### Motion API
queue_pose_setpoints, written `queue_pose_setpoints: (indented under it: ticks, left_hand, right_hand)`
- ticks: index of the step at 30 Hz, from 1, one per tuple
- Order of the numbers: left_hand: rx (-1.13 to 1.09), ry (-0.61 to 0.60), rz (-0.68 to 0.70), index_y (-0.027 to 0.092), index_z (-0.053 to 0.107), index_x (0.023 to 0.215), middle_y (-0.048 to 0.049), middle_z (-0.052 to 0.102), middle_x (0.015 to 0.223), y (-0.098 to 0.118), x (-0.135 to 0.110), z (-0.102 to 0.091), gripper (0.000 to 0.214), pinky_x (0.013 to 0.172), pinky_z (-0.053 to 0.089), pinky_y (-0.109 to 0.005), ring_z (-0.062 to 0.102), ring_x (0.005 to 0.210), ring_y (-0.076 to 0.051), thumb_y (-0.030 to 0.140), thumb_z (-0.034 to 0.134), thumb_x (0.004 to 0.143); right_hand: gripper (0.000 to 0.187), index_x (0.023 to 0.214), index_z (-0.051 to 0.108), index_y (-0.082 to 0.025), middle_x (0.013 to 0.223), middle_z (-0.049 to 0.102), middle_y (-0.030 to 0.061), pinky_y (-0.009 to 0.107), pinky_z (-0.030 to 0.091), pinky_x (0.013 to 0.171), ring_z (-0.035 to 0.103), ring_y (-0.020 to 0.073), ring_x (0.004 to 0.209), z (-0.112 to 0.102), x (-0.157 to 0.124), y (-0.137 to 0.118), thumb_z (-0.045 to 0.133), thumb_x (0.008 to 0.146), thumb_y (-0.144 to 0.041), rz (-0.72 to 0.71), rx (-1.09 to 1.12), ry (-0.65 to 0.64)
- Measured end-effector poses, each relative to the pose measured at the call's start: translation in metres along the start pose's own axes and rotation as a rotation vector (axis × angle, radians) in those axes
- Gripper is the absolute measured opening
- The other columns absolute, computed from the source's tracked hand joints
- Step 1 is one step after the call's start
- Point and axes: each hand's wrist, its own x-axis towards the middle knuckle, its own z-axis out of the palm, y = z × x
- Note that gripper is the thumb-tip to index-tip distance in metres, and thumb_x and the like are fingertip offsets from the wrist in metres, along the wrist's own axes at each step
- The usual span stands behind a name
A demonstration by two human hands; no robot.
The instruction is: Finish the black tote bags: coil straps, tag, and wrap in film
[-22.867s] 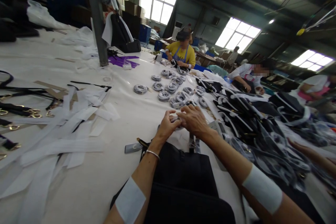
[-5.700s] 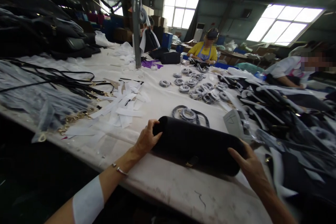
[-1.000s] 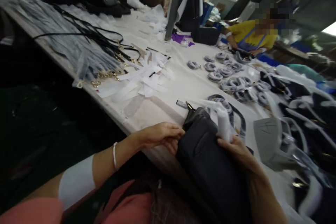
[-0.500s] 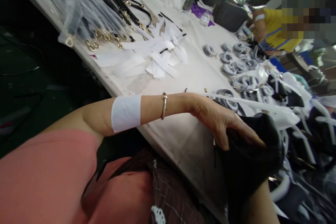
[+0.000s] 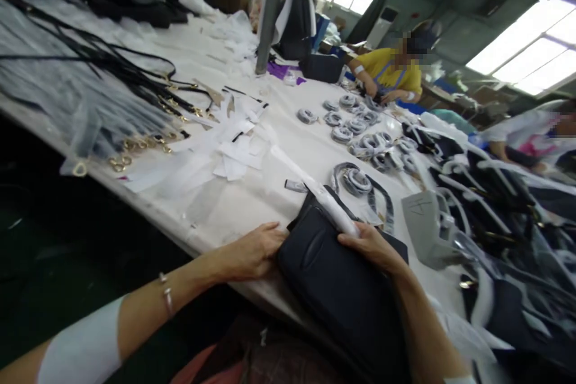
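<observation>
A black bag leans over the table's near edge, its flat face with a short slit turned toward me. Along its top runs a handle wrapped in white. My right hand is closed over the wrapped handle and the bag's upper edge, thumb on the near side. At the bag's left corner my left hand grips the side, its fingertips partly hidden behind the bag. Just beyond the bag lie a coiled strap in clear wrap and a black strap.
White paper strips and plastic-sleeved straps with gold clasps lie at left. Several coiled straps sit farther back. A grey box and a heap of black bags stand at right. A co-worker in yellow works across the table.
My left hand has come off the bag's opening to its left side. The bag has turned to show its flat face, and my right hand is now visible. The view has swung upward and right.
</observation>
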Motion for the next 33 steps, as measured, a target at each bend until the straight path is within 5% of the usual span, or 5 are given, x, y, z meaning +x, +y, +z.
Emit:
queue_pose_setpoints:
  ticks: [6, 12, 16, 23, 33]
  left_hand:
    - [-0.099, -0.274, -0.202, 0.033, 0.056, 0.129, -0.0007, 0.05, 0.143, 0.026, 0.003, -0.026, 0.042, 0.118, 0.003, -0.049, 0.035, 0.138, -0.026, 0.05, 0.047, 0.092]
    - [0.249, 0.064, -0.476, 0.018, 0.066, 0.081, -0.0045, 0.069, 0.079, 0.025, 0.024, -0.006, 0.048, 0.105, 0.037, -0.042, 0.064, 0.083, -0.02, 0.046, 0.031, 0.097]
    - [0.682, 0.414, -0.187, 0.016, 0.062, 0.108, -0.013, 0.065, 0.116, 0.044, 0.039, 0.001, 0.028, 0.104, 0.037, -0.047, 0.055, 0.116, -0.03, 0.036, 0.051, 0.09]
    - [0.635, 0.092, -0.183, 0.021, 0.064, 0.107, -0.0076, 0.067, 0.103, 0.043, 0.096, 0.005, 0.031, 0.089, 0.046, -0.04, 0.062, 0.099, -0.026, 0.04, 0.065, 0.084]
    - [0.351, 0.109, -0.566, 0.023, 0.06, 0.086, 0.0004, 0.07, 0.085, 0.007, 0.098, 0.003, 0.026, 0.077, 0.047, -0.029, 0.067, 0.083, -0.021, 0.048, 0.054, 0.081]
  right_hand:
    - [0.045, 0.077, 0.051, -0.021, 0.072, 0.054, -0.0012, 0.027, 0.039, 0.064, 0.051, 0.0159, 0.069, 0.005, -0.003, -0.009, 0.034, 0.092, -0.06, -0.233, -0.288, 0.133]
    - [0.029, 0.083, 0.059, -0.023, 0.077, 0.063, 0.0003, 0.028, 0.037, 0.066, 0.057, 0.0177, 0.073, 0.007, -0.01, -0.003, 0.049, 0.089, -0.05, -0.192, -0.319, 0.291]
    - [0.025, 0.077, 0.064, -0.021, 0.082, 0.065, 0.001, 0.026, 0.038, 0.068, 0.058, 0.0162, 0.077, 0.013, -0.01, -0.002, 0.053, 0.087, -0.041, -0.292, -0.29, 0.306]
    - [0.035, 0.077, 0.07, -0.02, 0.072, 0.068, 0.0012, 0.025, 0.034, 0.059, 0.056, 0.0145, 0.066, 0.005, -0.035, -0.012, 0.05, 0.09, -0.046, -0.277, -0.291, 0.235]
    - [0.035, 0.105, 0.07, -0.03, 0.11, 0.07, 0.0038, 0.028, 0.046, 0.089, 0.062, 0.0259, 0.104, -0.011, -0.152, 0.099, 0.071, 0.072, -0.043, -0.076, -0.073, 0.584]
